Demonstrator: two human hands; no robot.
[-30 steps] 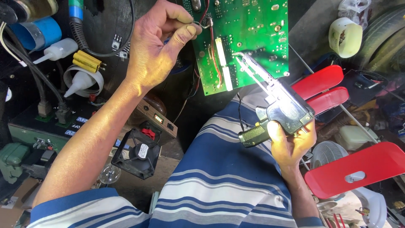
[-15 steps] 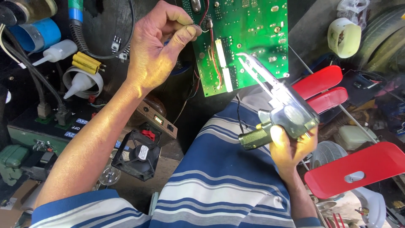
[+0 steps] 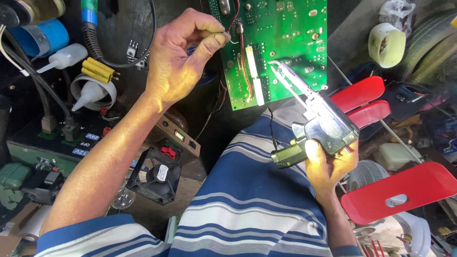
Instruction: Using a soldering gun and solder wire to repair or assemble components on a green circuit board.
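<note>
Head view: a blue and white striped shirt (image 3: pixel 247 200) is seen below both hands, over the lap. A green circuit board (image 3: pixel 281 43) is held up above the lap, between the two hands. Its left edge is pinched by the left hand (image 3: pixel 178 64), with the thumb and fingers closed on the edge beside a red wire (image 3: pixel 243 66) that runs down the board. Two white strips (image 3: pixel 254 78) are seen on the board, just right of that wire.

A silver soldering gun (image 3: pixel 323 121) is gripped by the right hand (image 3: pixel 328 166). The fingers are wrapped tight around its dark green handle (image 3: pixel 288 154), which sticks out to the left of the hand. The long thin tip (image 3: pixel 285 76) is pointed up and to the left from the hand, and it is touching the board near the middle.

Red plastic fan blades (image 3: pixel 400 190) are seen just right of the right hand, with more red blades above it. A pale round tape roll (image 3: pixel 386 44) is seen far up to the right.

A small black fan (image 3: pixel 157 176) is seen below the left arm. A dark box with switches (image 3: pixel 71 138) lies left of the arm. Two white glue bottles (image 3: pixel 90 97) and some yellow parts (image 3: pixel 97 70) are seen left of the left hand. A blue tape roll (image 3: pixel 40 35) is seen further up to the left.
</note>
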